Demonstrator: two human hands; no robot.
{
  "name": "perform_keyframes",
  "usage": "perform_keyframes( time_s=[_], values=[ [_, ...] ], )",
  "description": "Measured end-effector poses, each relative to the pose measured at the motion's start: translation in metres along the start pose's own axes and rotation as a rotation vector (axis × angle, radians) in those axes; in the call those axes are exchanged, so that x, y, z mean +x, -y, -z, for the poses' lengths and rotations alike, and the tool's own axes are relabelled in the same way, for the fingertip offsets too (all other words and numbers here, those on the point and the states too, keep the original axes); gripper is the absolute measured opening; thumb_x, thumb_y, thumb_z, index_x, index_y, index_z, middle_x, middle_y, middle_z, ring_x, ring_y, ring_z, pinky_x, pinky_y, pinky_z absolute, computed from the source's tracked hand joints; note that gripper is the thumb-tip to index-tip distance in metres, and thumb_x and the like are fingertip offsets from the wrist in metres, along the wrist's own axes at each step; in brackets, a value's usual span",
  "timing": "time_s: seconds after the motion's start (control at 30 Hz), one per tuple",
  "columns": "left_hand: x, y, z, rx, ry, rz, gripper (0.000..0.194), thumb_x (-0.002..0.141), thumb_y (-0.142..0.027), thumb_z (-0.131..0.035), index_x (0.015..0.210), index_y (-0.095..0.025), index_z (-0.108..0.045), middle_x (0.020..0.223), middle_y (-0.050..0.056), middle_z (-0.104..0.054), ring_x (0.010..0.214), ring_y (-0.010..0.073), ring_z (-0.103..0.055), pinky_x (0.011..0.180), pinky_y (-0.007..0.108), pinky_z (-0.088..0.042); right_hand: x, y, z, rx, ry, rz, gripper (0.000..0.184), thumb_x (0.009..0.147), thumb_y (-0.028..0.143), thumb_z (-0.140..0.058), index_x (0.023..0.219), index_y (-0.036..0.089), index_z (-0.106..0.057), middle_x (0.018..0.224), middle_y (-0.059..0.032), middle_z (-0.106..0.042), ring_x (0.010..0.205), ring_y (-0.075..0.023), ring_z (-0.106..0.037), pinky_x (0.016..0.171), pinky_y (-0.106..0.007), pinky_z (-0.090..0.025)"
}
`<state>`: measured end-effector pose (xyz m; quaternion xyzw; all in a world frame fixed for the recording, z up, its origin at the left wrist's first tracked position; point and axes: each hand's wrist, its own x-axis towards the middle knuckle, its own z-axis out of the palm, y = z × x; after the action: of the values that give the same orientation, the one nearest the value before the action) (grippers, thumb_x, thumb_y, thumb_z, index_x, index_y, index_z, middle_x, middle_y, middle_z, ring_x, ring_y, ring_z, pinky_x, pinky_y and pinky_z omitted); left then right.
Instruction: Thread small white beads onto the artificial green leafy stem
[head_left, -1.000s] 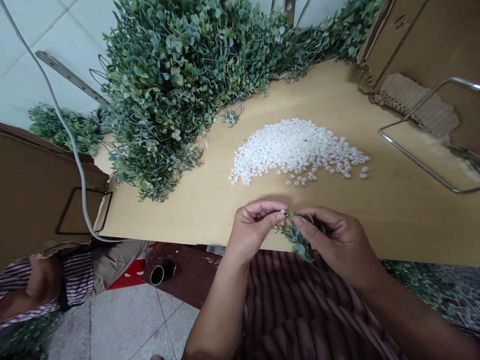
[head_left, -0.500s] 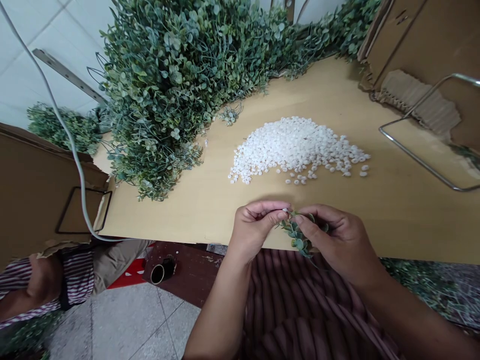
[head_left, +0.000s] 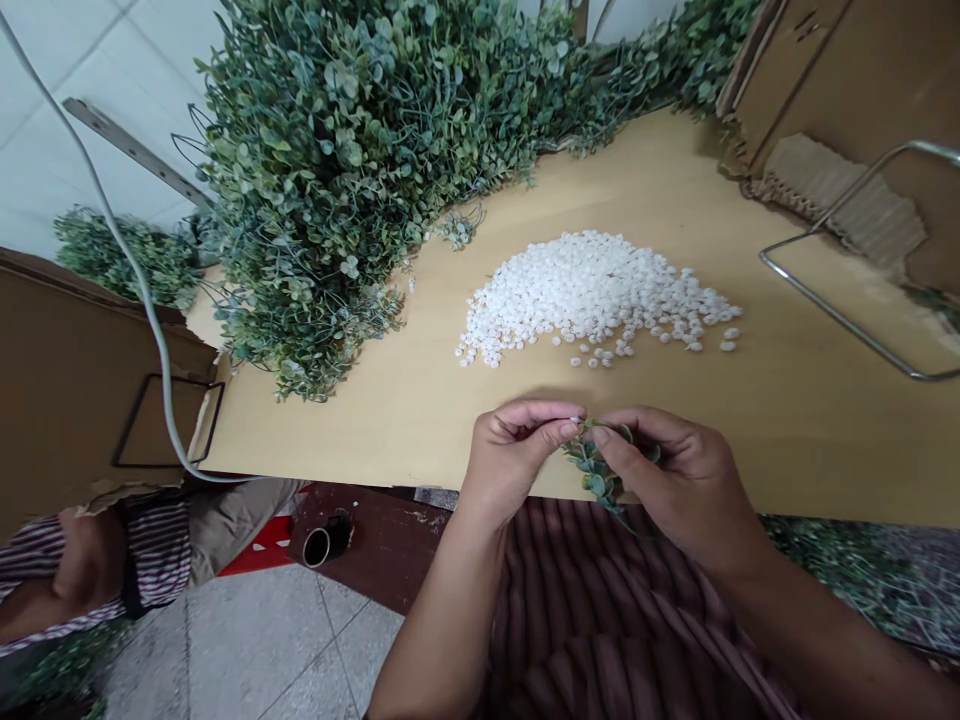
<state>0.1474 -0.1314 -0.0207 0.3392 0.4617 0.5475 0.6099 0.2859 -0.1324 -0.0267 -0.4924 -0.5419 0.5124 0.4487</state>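
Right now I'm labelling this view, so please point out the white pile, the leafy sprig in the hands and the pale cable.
White pile (head_left: 585,287): head view, middle of the heap.
Leafy sprig (head_left: 598,484): head view, its lower leaves.
Pale cable (head_left: 167,390): head view, its lower stretch, above the bend.

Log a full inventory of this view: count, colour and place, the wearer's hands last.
Bead-like pieces: uncountable pile, white, mid-tabletop
Tabletop: one, tan, centre
Foliage heap: one, green, back left
Foliage clumps: several, green, upper left, lower corners
Leafy sprig: one, green, right hand
Small piece: one, white, left fingertips
Cardboard: two masses, brown, both sides
Wire frames: two, silver right, dark left
Cable: one, white, left
Bracket: one, grey, wall
Cylindrical container: one, dark, on bench
Floor tiles: several, grey, below
Co-worker: one, striped clothing, lower left
Left hand, right hand: two, bare, front centre
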Motion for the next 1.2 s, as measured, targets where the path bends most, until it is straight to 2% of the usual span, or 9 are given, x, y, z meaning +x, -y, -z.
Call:
perform_keyframes(
  time_s=[0.17, 0.33, 0.6, 0.7, 0.8, 0.87, 0.97, 1.1, 1.2],
  values=[
    [0.0012, 0.0008, 0.0001, 0.014, 0.019, -0.010, 0.014, 0.057, -0.023, -0.084, 0.068, -0.020, -0.075, 0.069, -0.001, -0.071, 0.064, 0.0048, -0.062, 0.066, 0.014, -0.050, 0.0012, -0.0005, -0.0007, -0.016, -0.003, 0.030, 0.020, 0.073, 0.031, -0.060, 0.067, 0.013, -0.066, 0.056, 0.0015, -0.061, 0.050, 0.0016, -0.049, 0.049, -0.002, -0.041],
    [0.0017, 0.0012, -0.0032, 0.030, 0.009, -0.024, 0.015, 0.056, -0.024, -0.084, 0.066, -0.019, -0.075, 0.069, 0.000, -0.070, 0.065, 0.0062, -0.061, 0.066, 0.016, -0.050, 0.0007, -0.0028, 0.0000, -0.021, -0.020, 0.029, 0.022, 0.073, 0.033, -0.060, 0.067, 0.013, -0.067, 0.056, 0.0005, -0.061, 0.050, -0.0003, -0.050, 0.048, -0.005, -0.042],
    [0.0030, 0.0043, -0.0018, 0.008, 0.005, -0.023, 0.018, 0.055, -0.029, -0.085, 0.066, -0.020, -0.075, 0.069, 0.001, -0.071, 0.064, 0.0080, -0.062, 0.066, 0.018, -0.051, 0.0004, -0.0005, -0.0028, 0.001, 0.050, 0.029, 0.026, 0.074, 0.036, -0.060, 0.068, 0.012, -0.068, 0.058, -0.0009, -0.061, 0.052, -0.0017, -0.050, 0.051, -0.008, -0.042],
    [0.0033, 0.0051, 0.0001, -0.004, -0.005, -0.003, 0.019, 0.054, -0.029, -0.086, 0.067, -0.020, -0.075, 0.069, 0.001, -0.072, 0.063, 0.0082, -0.063, 0.067, 0.018, -0.052, 0.0007, -0.0009, -0.0022, 0.077, 0.053, -0.017, 0.029, 0.074, 0.039, -0.059, 0.068, 0.012, -0.066, 0.055, 0.0005, -0.057, 0.048, -0.0002, -0.045, 0.047, -0.008, -0.040],
    [0.0032, 0.0050, 0.0010, -0.010, 0.017, 0.005, 0.018, 0.056, -0.029, -0.085, 0.070, -0.022, -0.076, 0.072, 0.001, -0.073, 0.065, 0.0076, -0.064, 0.069, 0.018, -0.052, 0.0018, -0.0007, -0.0009, 0.128, 0.069, -0.049, 0.029, 0.075, 0.039, -0.058, 0.069, 0.012, -0.065, 0.048, 0.0034, -0.049, 0.041, 0.0018, -0.033, 0.040, -0.008, -0.031],
    [0.0031, 0.0050, 0.0012, -0.012, 0.023, 0.008, 0.017, 0.057, -0.028, -0.085, 0.070, -0.022, -0.076, 0.072, 0.000, -0.073, 0.066, 0.0071, -0.064, 0.069, 0.017, -0.052, 0.0024, -0.0001, -0.0007, 0.130, 0.068, -0.045, 0.028, 0.074, 0.038, -0.059, 0.068, 0.011, -0.064, 0.046, 0.0044, -0.043, 0.041, 0.0018, -0.031, 0.039, -0.008, -0.028],
    [0.0031, 0.0055, 0.0007, -0.019, 0.024, 0.000, 0.016, 0.058, -0.027, -0.084, 0.070, -0.022, -0.076, 0.071, 0.000, -0.073, 0.065, 0.0065, -0.064, 0.068, 0.016, -0.051, 0.0024, 0.0002, -0.0013, 0.128, 0.055, -0.040, 0.027, 0.073, 0.037, -0.059, 0.068, 0.011, -0.064, 0.045, 0.0046, -0.042, 0.042, 0.0018, -0.030, 0.039, -0.008, -0.028],
    [0.0034, 0.0059, -0.0014, 0.000, 0.008, -0.009, 0.019, 0.055, -0.029, -0.085, 0.068, -0.020, -0.076, 0.069, 0.001, -0.071, 0.063, 0.0089, -0.063, 0.066, 0.019, -0.053, 0.0013, -0.0005, -0.0020, 0.114, 0.035, -0.044, 0.028, 0.073, 0.037, -0.059, 0.067, 0.010, -0.064, 0.050, 0.0025, -0.048, 0.045, 0.0012, -0.036, 0.043, -0.008, -0.035],
    [0.0039, 0.0057, -0.0026, 0.021, 0.013, -0.024, 0.019, 0.056, -0.030, -0.085, 0.068, -0.019, -0.076, 0.068, 0.002, -0.070, 0.063, 0.0102, -0.063, 0.066, 0.021, -0.053, 0.0011, -0.0007, -0.0021, 0.108, 0.033, -0.038, 0.029, 0.074, 0.037, -0.058, 0.064, 0.010, -0.062, 0.048, 0.0030, -0.045, 0.043, 0.0018, -0.033, 0.040, -0.008, -0.032]
  ],
)
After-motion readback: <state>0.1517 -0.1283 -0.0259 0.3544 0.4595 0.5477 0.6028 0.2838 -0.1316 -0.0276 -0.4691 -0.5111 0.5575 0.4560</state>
